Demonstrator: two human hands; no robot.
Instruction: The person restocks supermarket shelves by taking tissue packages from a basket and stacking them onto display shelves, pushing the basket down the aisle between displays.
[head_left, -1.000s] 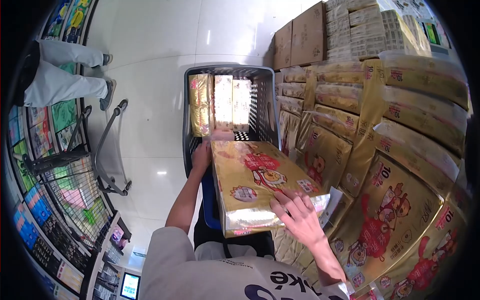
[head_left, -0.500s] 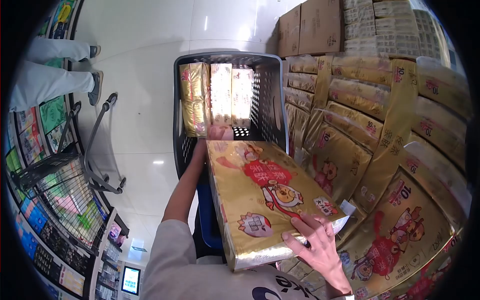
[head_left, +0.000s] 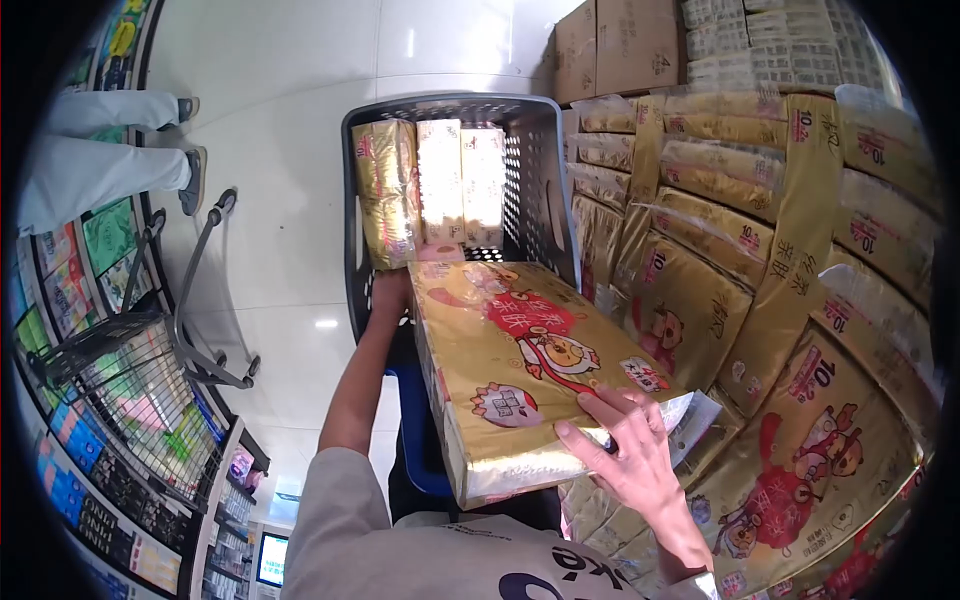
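A large gold tissue pack (head_left: 560, 400) with red and cartoon print lies slanted across the near end of a grey perforated shopping basket (head_left: 455, 103). My right hand (head_left: 630, 445) grips its near right corner, fingers and thumb spread over the top. Inside the basket, my left hand (head_left: 392, 290) is beside the pack's far left corner; its fingers are hidden. Further in stand a gold tissue pack (head_left: 388, 195) and two pale, brightly lit packs (head_left: 440, 180). A pink packet (head_left: 440, 253) shows just beyond the large pack.
Stacked gold tissue packs (head_left: 690, 300) line the right side, with cardboard boxes (head_left: 640, 45) behind. At left are a wire shopping cart (head_left: 150, 400), another person's legs (head_left: 110, 175) and stocked shelves (head_left: 75, 440). A blue plastic edge (head_left: 415, 430) shows below the basket.
The large tissue pack sits slightly higher in view, with both hands still at it. My left hand is drawn back a little to the left, and the whole view has shifted slightly.
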